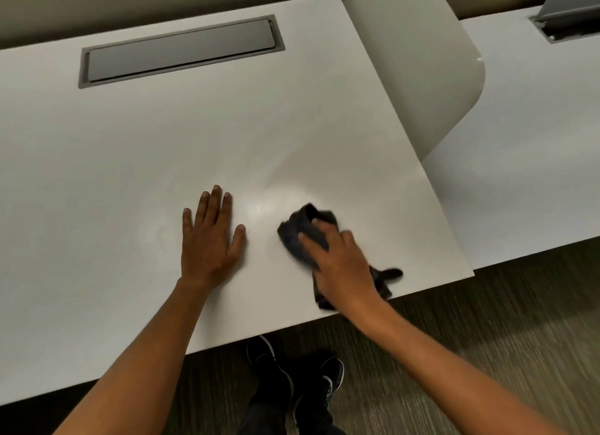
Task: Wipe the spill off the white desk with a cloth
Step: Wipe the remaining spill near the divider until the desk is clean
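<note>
The right hand point(341, 265) is pressing a dark cloth point(303, 236) onto the white desk point(162, 142), fingers curled over it, cloth bunching beyond the fingertips. The left hand point(207, 239) is lying flat beside it, fingers spread, holding nothing.

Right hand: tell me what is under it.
Under the right hand lies a crumpled dark cloth, pressed on the white desk. Its ends stick out past the fingers and by the wrist. The desk surface beneath the cloth is covered, so any spill there cannot be seen.
</note>
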Motion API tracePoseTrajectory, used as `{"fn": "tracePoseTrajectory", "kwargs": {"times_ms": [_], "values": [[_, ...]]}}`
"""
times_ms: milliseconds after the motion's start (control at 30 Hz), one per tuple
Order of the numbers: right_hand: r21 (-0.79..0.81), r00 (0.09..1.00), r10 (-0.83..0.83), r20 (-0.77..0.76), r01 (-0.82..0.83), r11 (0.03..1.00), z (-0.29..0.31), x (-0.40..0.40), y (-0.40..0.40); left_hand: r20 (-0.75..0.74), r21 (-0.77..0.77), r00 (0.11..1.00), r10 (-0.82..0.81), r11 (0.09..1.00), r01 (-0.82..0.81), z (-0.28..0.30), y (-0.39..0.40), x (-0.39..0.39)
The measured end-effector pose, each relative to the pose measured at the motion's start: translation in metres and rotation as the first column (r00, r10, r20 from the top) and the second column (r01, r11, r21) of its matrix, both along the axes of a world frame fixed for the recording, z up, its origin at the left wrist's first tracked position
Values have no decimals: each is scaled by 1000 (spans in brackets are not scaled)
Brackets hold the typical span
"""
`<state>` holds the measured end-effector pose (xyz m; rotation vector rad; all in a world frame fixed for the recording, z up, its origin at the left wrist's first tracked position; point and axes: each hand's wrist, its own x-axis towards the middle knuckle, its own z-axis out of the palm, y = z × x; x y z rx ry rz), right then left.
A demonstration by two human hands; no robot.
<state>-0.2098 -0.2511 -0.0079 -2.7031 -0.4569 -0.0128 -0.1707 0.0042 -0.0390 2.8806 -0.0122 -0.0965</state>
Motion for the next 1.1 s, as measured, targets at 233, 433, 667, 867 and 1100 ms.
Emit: {"fn": "tracePoseTrajectory", "kwargs": {"times_ms": [233, 433, 667, 867, 1100], "values": [[-51, 991, -130, -8, 129, 990, 8, -26, -62, 8, -9, 1000, 2, 1000, -2, 1, 0, 0], [-59, 902, -426, 73, 430, 901, 1, -9, -137, 13, 0, 1000, 1, 1000, -1, 1, -1, 0], [-9, 871, -475, 125, 480, 877, -14, -5, -173, 11, 5, 1000, 2, 1000, -2, 1, -2, -1], [-10, 908, -403, 116, 407, 913, -13, 50, -165, 22, -9, 1000, 8, 1000, -7, 3, -3, -2], [-1, 903, -405, 141, 410, 912, -6, 143, -140, 15, -3, 1000, 5, 1000, -5, 4, -4, -1]]}}
